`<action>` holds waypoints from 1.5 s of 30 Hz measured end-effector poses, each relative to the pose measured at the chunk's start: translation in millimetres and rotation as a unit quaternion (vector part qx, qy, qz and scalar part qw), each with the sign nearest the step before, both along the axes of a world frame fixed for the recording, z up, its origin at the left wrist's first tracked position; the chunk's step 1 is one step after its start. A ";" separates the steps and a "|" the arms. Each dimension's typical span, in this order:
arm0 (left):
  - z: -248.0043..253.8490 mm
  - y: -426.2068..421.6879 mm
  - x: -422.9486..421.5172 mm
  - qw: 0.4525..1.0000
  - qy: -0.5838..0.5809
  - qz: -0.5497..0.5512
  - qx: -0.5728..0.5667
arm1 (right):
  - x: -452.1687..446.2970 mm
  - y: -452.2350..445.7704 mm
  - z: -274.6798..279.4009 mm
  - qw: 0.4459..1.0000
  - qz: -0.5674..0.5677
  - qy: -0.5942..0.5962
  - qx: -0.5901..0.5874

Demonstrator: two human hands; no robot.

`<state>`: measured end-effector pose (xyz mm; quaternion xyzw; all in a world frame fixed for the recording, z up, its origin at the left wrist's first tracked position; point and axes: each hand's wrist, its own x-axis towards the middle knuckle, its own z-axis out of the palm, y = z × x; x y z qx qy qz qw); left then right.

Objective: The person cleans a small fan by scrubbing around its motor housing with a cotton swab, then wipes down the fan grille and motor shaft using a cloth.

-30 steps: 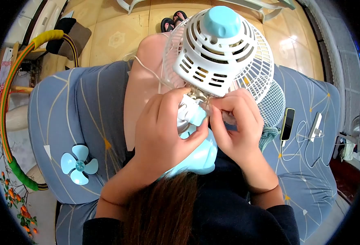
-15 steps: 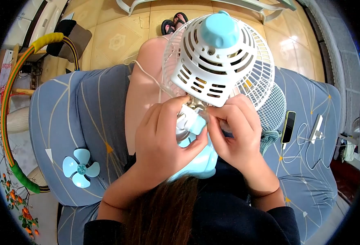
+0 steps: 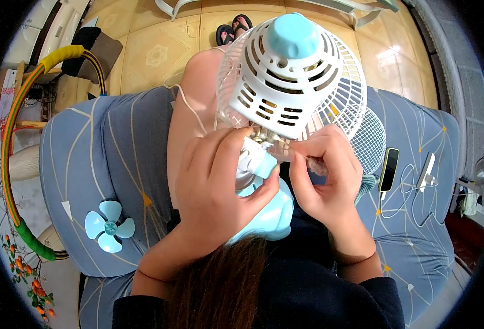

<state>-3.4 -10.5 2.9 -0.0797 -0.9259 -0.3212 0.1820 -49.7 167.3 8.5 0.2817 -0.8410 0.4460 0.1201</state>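
Left grip: thumb and fingers closed round the fan's neck, thumb against the light blue knob on it. Right grip: thumb and index tips pressed together just beside the neck, on its right; can't tell if a small part is between them.

Metal bits show between the grips, at the top of the neck. Straight beyond the grips, fan head: white vented cover, blue cap at its far end, tilted. White wire guard under and around the cover. Blue base on the near side of the neck, between the forearms, by the lap. White cord runs over the leg, left of the cover.

Right of the right grip, on the sofa: meshed round guard, green cloth by its near edge, then phone with cable, then white power strip. Well left of the left grip, also on the sofa: blue four-blade fan blade. Farther left, striped hoop. Beyond the knees, tiled floor, feet in black sandals.
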 end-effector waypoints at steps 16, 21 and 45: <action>5.2 7.2 8.1 0.995 -0.083 0.025 0.052 | -1.8 0.0 -1.1 1.000 0.015 -0.010 -0.023; 7.9 6.5 14.1 0.992 -0.112 0.030 0.042 | -0.3 -1.3 -1.0 0.999 0.016 -0.018 -0.026; 6.5 8.5 13.2 0.992 -0.016 -0.066 0.103 | -2.2 -2.2 -4.4 0.997 0.026 -0.030 -0.060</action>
